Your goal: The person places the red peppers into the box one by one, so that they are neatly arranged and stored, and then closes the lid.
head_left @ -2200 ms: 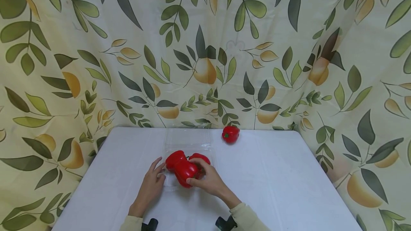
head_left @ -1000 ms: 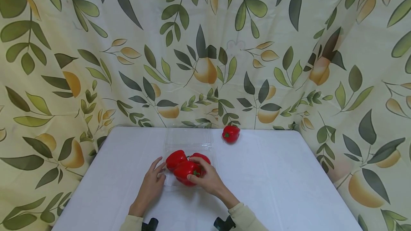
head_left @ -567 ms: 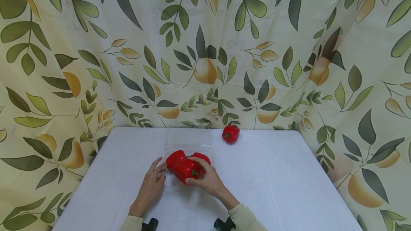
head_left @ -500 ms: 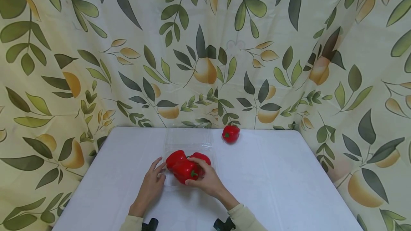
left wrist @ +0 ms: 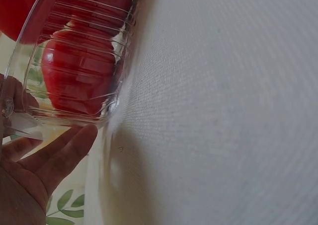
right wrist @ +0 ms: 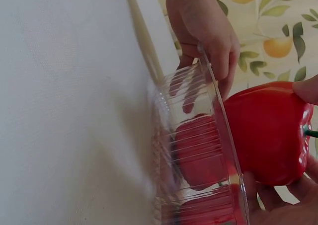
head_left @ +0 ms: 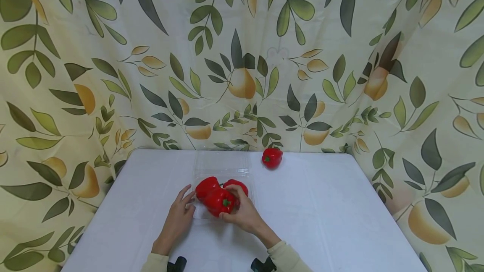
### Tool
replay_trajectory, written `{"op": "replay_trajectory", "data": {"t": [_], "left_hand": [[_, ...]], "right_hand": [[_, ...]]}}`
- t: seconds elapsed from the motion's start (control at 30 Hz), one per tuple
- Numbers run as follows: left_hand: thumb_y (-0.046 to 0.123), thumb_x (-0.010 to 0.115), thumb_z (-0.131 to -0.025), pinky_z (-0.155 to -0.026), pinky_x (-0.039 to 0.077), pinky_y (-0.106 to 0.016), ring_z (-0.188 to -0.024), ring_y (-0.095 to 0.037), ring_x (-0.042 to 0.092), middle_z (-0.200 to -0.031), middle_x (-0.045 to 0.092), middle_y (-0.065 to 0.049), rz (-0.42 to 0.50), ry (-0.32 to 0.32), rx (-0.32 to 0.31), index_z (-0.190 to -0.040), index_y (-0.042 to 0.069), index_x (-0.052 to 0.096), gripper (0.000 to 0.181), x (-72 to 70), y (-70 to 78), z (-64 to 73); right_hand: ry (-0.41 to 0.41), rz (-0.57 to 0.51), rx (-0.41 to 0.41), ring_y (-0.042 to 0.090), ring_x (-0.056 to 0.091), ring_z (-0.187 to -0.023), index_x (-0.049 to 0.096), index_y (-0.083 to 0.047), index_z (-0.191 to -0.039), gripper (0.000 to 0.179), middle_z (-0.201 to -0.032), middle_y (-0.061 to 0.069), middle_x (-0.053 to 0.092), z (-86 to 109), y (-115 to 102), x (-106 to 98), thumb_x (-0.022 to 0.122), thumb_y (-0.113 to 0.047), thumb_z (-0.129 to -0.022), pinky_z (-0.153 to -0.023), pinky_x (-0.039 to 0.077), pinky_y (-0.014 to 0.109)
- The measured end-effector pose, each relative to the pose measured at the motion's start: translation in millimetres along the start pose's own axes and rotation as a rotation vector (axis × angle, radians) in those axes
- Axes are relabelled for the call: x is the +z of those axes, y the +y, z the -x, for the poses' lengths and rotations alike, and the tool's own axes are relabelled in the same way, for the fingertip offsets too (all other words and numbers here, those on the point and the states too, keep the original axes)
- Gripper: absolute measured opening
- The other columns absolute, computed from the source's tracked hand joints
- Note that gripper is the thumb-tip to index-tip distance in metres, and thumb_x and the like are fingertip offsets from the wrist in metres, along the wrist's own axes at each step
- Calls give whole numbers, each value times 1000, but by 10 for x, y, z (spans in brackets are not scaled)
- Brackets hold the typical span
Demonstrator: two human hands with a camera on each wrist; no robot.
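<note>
A red bell pepper [right wrist: 268,133] with a green stem is gripped between the thumb and fingers of my right hand [head_left: 245,214], just over the near part of a clear plastic clamshell box [left wrist: 74,118]. Inside the box lie two more red bell peppers, one at the left [head_left: 206,187] and one at the right [head_left: 237,185], the latter partly behind my right fingers. My left hand [head_left: 179,215] touches the box's left wall with its fingertips; its fingers are mostly straight. The box's lid [head_left: 221,162] lies folded back, away from me.
Another red bell pepper [head_left: 272,158] sits near the far edge of the white-covered table [head_left: 321,205], right of the lid. A leaf-patterned curtain [head_left: 242,66] hangs behind the table. Dark wrist mounts [head_left: 263,264] are at the sleeves.
In my right hand the pepper has turned, its stem swinging round toward me, and it has shifted slightly up. My left hand stays at the box's side.
</note>
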State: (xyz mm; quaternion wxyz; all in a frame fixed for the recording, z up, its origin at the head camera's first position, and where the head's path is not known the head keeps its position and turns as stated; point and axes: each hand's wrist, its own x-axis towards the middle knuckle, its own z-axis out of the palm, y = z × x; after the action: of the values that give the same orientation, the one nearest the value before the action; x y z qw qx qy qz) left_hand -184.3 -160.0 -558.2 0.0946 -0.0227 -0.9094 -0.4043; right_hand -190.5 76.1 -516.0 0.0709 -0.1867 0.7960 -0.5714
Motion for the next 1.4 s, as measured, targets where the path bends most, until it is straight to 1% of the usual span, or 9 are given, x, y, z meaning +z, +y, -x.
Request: {"op": "replay_trajectory", "data": {"t": [0.1, 0.2, 0.37, 0.53, 0.67, 0.8, 0.97, 1.23, 1.4], "left_hand": [[7, 60, -92, -92, 58, -40, -115, -25, 65, -153, 43, -7, -2, 4, 12, -137, 6, 57, 46, -1, -7, -2], [6, 60, -92, -92, 58, -39, -114, -25, 66, -152, 43, -7, -4, 8, 22, -137, 6, 57, 46, -3, -8, 1], [6, 60, -92, -94, 57, -41, -115, -26, 65, -152, 43, -7, -7, 8, 17, -137, 5, 57, 45, -4, -1, 11], [7, 61, -92, -94, 57, -41, -116, -26, 65, -153, 43, -7, -6, 2, 9, -137, 5, 57, 46, -6, 13, 15], [7, 61, -91, -94, 57, -40, -116, -26, 65, -154, 41, -7, -4, -6, 2, -138, 6, 56, 47, -9, 16, 9], [7, 61, -91, -94, 57, -40, -116, -26, 65, -154, 41, -8, -5, -7, 1, -138, 6, 56, 47, -11, 20, 5], [8, 63, -91, -92, 57, -40, -116, -27, 65, -154, 40, -8, -8, -8, 0, -138, 6, 56, 48, -9, 21, 8], [8, 61, -92, -91, 58, -40, -116, -27, 65, -154, 40, -8, 10, -9, 9, -138, 5, 56, 46, -8, 2, 5], [9, 63, -92, -90, 58, -39, -115, -27, 66, -153, 42, -8, 12, 1, 28, -137, 5, 56, 46, 2, -12, 10]], "right_hand": [[8, 23, 5, 28, 47, -129, 45, -16, -137, 74, -138, 5, 54, 6, 3, 3, 83, -19, -73, -92, 58, 42], [12, 40, -4, 28, 48, -128, 48, -17, -136, 71, -136, 5, 55, 4, -4, 4, 82, -24, -74, -93, 58, 42], [15, 39, -7, 28, 47, -129, 50, -19, -138, 70, -137, 5, 54, -8, -13, 0, 81, -29, -76, -91, 59, 40], [23, 80, -25, 27, 47, -130, 51, -22, -140, 72, -139, 3, 53, -25, -18, 7, 82, -32, -76, -92, 59, 40], [41, 82, -8, 27, 48, -129, 49, -18, -140, 75, -138, 4, 53, -43, -21, 34, 83, -33, -75, -93, 58, 44], [68, 94, 14, 27, 50, -126, 50, -16, -134, 71, -134, 5, 56, -60, -36, 72, 84, -35, -74, -92, 58, 44], [84, 167, 10, 27, 50, -127, 53, -17, -134, 72, -136, 5, 56, -59, -68, 132, 85, -37, -73, -88, 60, 44], [115, 331, -56, 27, 52, -125, 54, -16, -137, 74, -134, 5, 56, -96, -91, 268, 84, -36, -73, -86, 61, 43], [132, 392, -42, 27, 55, -123, 52, -14, -135, 77, -133, 5, 58, -101, -136, 329, 87, -33, -70, -86, 61, 42]]}}
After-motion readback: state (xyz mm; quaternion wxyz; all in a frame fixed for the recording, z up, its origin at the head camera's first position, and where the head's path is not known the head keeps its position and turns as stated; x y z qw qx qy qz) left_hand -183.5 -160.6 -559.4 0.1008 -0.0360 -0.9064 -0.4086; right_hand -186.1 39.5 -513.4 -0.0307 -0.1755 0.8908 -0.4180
